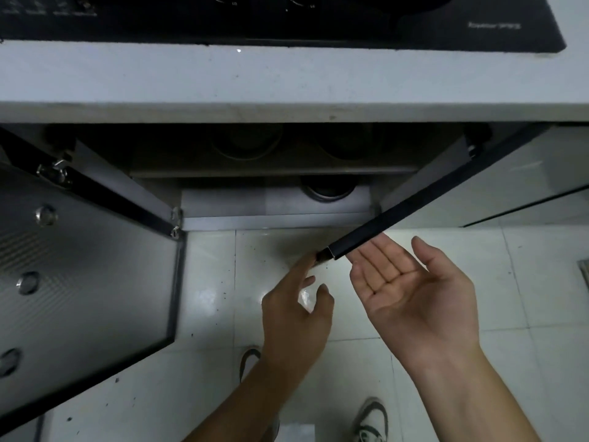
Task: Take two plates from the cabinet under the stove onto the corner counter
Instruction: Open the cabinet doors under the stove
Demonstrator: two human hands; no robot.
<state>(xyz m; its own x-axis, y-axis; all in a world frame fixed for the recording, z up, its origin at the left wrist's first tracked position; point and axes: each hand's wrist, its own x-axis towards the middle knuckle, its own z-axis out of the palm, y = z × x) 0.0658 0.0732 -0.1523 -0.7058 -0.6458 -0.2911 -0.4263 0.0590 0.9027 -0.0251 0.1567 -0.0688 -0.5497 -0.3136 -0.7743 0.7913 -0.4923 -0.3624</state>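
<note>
Both cabinet doors were swung open below the stove (287, 14). The right door (382, 221) was touched at its lower corner by the extended fingers of the left hand (294, 317). The right hand (411, 291) was held palm-up beside it, fingers straight. Dim round dishes (326, 189), possibly plates, were seen on the shelves.

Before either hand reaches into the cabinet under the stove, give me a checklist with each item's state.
1. Left glass-panelled cabinet door swung wide: ok.
2. Right dark-framed cabinet door swung out: ok.
3. Left hand holds nothing, fingertips at the right door's corner: ok.
4. Right hand open, palm up, holds nothing: ok.
5. Plates located on the dim cabinet shelves: cannot tell; only dark round shapes show.
</note>
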